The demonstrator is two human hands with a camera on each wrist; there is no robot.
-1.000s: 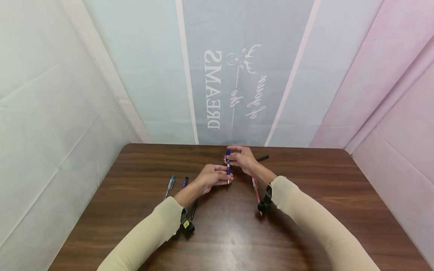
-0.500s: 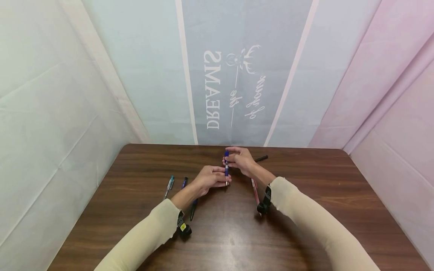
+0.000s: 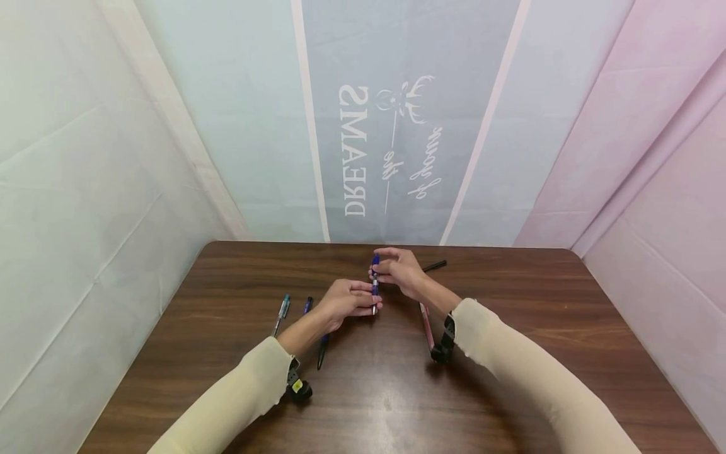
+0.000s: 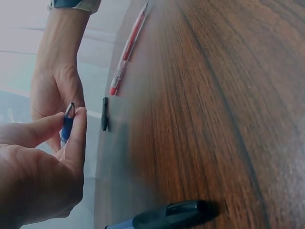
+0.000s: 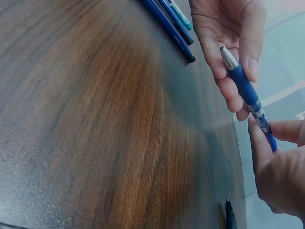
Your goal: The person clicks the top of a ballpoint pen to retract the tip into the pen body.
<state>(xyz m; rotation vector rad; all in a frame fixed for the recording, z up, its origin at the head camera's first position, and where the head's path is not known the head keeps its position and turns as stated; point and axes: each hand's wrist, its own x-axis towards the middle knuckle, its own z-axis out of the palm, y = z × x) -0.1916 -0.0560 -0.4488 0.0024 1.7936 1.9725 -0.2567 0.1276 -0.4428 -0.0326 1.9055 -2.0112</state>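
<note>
A blue pen (image 3: 375,285) with a silver tip is held between both hands above the far middle of the table. My left hand (image 3: 344,302) pinches its lower barrel close to the tip, thumb on one side and fingers on the other. Higher up, my right hand (image 3: 398,270) grips the other end of the pen between thumb and fingers. The right wrist view shows the blue pen (image 5: 245,88) from tip to grip, its patterned middle section lying between the two hands. In the left wrist view only the pen's tip end (image 4: 68,123) shows.
Under and beside the left forearm lie a teal-topped clear pen (image 3: 283,309), a blue pen (image 3: 308,305) and a dark pen (image 3: 323,350). A red pen (image 3: 426,325) lies by the right wrist, and a black pen (image 3: 435,266) behind the right hand. Fabric walls edge the wooden table (image 3: 386,403).
Both hands have shifted slightly left and toward the near side, carrying the blue pen with them. Their hold on it looks the same. The pens on the table have stayed put.
</note>
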